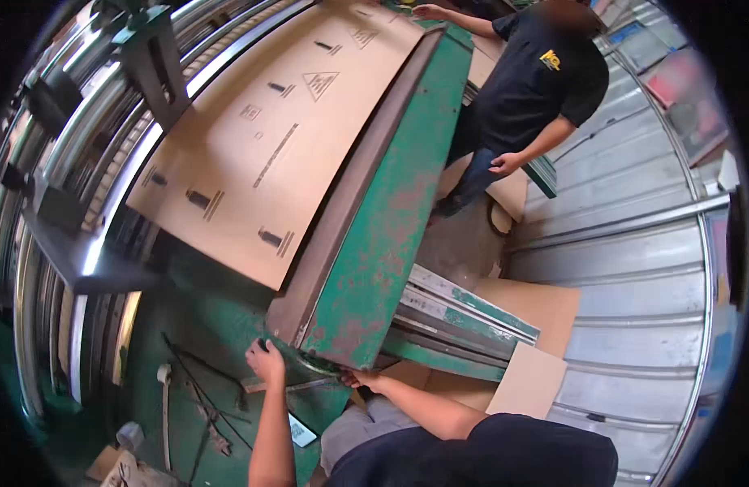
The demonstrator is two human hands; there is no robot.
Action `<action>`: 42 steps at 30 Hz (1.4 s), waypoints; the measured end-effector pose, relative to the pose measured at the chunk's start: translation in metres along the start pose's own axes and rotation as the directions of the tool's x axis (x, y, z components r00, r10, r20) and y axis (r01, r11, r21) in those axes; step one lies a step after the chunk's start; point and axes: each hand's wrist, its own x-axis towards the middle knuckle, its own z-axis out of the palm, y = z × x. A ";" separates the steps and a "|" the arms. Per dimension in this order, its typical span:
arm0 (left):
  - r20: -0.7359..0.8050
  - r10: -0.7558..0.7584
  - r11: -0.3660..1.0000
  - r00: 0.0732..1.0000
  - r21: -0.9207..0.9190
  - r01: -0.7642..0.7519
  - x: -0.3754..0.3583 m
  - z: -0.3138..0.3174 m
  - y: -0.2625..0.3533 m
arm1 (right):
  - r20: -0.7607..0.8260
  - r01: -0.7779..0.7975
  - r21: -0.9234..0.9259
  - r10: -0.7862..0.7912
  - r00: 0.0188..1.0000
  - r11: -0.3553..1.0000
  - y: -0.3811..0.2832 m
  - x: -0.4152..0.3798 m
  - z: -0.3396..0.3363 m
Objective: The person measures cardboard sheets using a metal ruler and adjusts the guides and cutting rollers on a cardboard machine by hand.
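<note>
A printed cardboard sheet (pixel 253 154) lies on the feed table of a machine, its near corner reaching toward me. Along its right side runs a worn green metal ledge (pixel 383 235) with a brown strip. My left hand (pixel 266 362) is by the near left corner of this ledge, fingers bent and apart, with nothing seen in them. At the ledge's near end, low down, my right hand (pixel 363 381) is closed with its fingers curled. What it grips, if anything, is hidden at the edge.
Rollers and metal bars (pixel 82 178) fill the left. A co-worker (pixel 537 81) stands beyond the ledge at the right, one hand near the sheet's far end. Green metal beams (pixel 464 316) and cardboard pieces (pixel 529 381) lie at the right. Black cables (pixel 204 398) hang at lower left.
</note>
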 end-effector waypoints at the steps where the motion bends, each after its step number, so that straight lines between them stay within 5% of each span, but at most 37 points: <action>1: 0.001 0.016 1.000 1.000 -0.001 -0.016 -0.003 0.001 0.000 | -0.015 -0.038 -0.023 0.038 0.999 0.999 -0.003 -0.005 0.000; 4: -0.013 0.205 0.967 0.979 0.154 -0.201 -0.011 0.004 -0.009 | -0.045 -0.105 -0.067 0.102 0.994 0.992 -0.010 -0.011 -0.006; 9: 0.055 0.270 0.932 0.961 0.237 -0.275 0.000 0.028 -0.025 | -0.086 -0.073 -0.086 0.065 0.994 0.994 0.001 -0.011 -0.012; 16: 0.211 -0.044 0.999 0.976 -0.020 0.049 0.027 -0.010 0.002 | -0.134 -0.102 -0.048 0.095 0.986 0.994 -0.003 -0.004 -0.018; 28: 0.229 0.092 0.983 0.969 -0.174 -0.052 0.014 0.025 -0.029 | -0.069 0.026 0.108 -0.018 0.997 0.994 -0.016 -0.006 -0.015; 32: 0.223 0.082 0.989 0.971 -0.138 -0.052 -0.001 0.018 -0.014 | -0.184 0.083 0.089 -0.066 0.981 0.993 -0.012 0.001 -0.022; 33: 0.220 0.087 0.989 0.972 -0.138 -0.057 0.001 0.018 -0.014 | -0.315 0.249 -0.186 -0.298 0.901 0.950 0.000 0.018 -0.031; 35: 0.253 0.098 0.990 0.962 -0.119 -0.069 0.009 0.024 -0.026 | -0.337 0.362 -0.707 -0.740 0.582 0.607 0.020 0.046 -0.042; 36: 0.270 0.103 0.991 0.957 -0.109 -0.075 0.011 0.026 -0.029 | -0.339 0.364 -0.705 -0.740 0.580 0.609 0.016 0.044 -0.041; 39: 0.279 0.142 0.983 0.950 -0.155 -0.101 0.006 0.008 -0.023 | -0.478 0.515 -0.626 -0.810 0.340 0.586 -0.022 0.020 -0.036; 42: 0.274 0.171 0.970 0.946 -0.217 -0.113 0.003 0.000 -0.018 | -0.297 0.411 -0.802 -0.886 0.357 0.434 -0.064 -0.013 -0.036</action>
